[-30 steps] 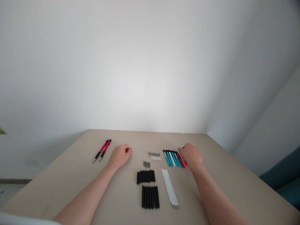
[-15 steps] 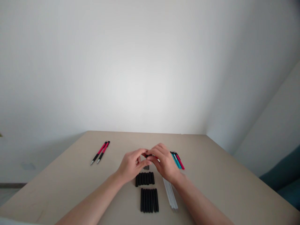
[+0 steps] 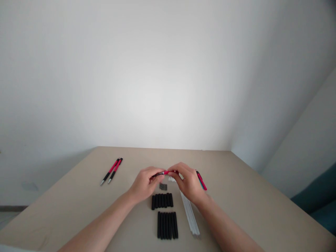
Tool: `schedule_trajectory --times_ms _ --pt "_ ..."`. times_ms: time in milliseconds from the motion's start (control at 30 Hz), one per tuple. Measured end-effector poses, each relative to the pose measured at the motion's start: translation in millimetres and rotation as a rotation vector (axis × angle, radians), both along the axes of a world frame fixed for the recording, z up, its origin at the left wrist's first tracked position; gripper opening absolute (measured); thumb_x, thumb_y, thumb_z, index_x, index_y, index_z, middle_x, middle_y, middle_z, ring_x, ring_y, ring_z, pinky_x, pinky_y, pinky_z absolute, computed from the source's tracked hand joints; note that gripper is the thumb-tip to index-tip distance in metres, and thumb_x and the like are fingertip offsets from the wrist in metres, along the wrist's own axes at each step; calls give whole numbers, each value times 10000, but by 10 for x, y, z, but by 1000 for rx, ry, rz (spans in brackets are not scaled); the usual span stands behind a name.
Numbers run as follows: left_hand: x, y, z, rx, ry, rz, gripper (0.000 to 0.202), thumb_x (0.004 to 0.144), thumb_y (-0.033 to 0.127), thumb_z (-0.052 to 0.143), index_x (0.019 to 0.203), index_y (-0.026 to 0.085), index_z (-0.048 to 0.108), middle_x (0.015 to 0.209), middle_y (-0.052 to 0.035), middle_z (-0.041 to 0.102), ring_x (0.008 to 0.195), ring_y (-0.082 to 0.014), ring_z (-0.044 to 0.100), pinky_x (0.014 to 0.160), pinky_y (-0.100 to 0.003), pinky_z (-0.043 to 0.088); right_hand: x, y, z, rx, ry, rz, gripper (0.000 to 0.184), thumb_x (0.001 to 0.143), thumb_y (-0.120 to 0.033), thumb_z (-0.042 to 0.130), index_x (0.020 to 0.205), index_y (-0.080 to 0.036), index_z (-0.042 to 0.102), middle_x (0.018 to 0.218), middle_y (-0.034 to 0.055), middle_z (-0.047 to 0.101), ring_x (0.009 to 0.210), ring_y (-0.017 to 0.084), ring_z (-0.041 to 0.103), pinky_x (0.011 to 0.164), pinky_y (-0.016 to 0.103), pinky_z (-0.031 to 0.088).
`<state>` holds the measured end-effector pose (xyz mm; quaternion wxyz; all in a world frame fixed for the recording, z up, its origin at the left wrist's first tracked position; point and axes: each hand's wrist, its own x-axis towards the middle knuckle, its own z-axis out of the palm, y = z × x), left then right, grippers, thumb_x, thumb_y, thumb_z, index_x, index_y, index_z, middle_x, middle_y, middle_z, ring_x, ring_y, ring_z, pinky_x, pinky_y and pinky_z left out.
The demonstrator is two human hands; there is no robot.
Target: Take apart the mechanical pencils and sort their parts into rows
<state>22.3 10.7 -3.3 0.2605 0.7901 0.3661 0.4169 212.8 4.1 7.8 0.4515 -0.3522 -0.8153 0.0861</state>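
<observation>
Over the middle of the table, a red pen [image 3: 165, 172] with a dark end lies sideways between my two hands. My left hand [image 3: 144, 184] pinches the dark end at the left, its fingertips closed. The red barrel at the right is gripped by the thumb and fingers of my right hand [image 3: 189, 182]. Just below them lie several small grey springs [image 3: 163, 187] and small white pieces [image 3: 172, 179]. Closer to me are two rows of black tubes, an upper row [image 3: 162, 201] and a longer lower row [image 3: 167, 225].
Several white pen refills [image 3: 189, 213] lie beside my right forearm. Red and teal pen barrels [image 3: 201, 179] are partly hidden behind my right hand. Two red-and-black pens [image 3: 112, 171] rest at the left. A wall [image 3: 168, 87] stands behind the table [image 3: 236, 203].
My hands have drawn slightly apart, with the left moving a little left. More of the red pen now shows between them, and the white pieces have come into view.
</observation>
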Motion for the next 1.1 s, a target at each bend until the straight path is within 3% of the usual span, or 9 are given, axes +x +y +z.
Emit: schedule_trajectory --times_ms 133,200,300,433,800,1100 --pt "-27 -16 46 124 251 38 201 913 203 357 902 186 556 679 -14 611 749 -176 542 711 -288 408 30 -10 43 -69 -19 -112 192 853 -307 539 992 -187 595 790 28 643 683 133 552 662 240 419" --pt "-53 -5 54 121 307 86 182 906 169 339 857 185 514 728 -25 611 782 -188 540 717 -301 404 90 4 86 -163 -130 -203 155 822 -300 551 895 -179 616 714 16 640 644 129 550 631 231 399" --pt "-95 26 47 124 321 110 174 889 120 325 893 186 485 781 -37 603 800 -191 541 721 -305 403 202 34 138 -348 -428 -229 89 731 -231 576 717 -181 647 643 9 644 606 127 555 592 221 367" --pt "-120 37 30 133 323 26 219 868 68 325 982 187 468 835 -41 610 816 -181 546 761 -304 396 293 40 151 -461 -645 -200 129 645 -179 558 675 -181 684 638 26 667 599 137 577 566 214 361" --pt "-102 1 45 72 352 -97 239 803 -1 359 916 182 463 781 -16 557 726 -150 519 684 -248 382 417 33 164 -591 -810 -240 179 571 -143 524 623 -150 696 632 85 685 574 167 601 476 217 338" --pt "-106 -9 43 75 364 -101 187 849 51 352 918 184 464 763 -13 543 699 -146 505 673 -248 381 417 26 130 -697 -844 -288 194 562 -181 539 667 -141 697 666 100 688 580 179 602 437 221 323"
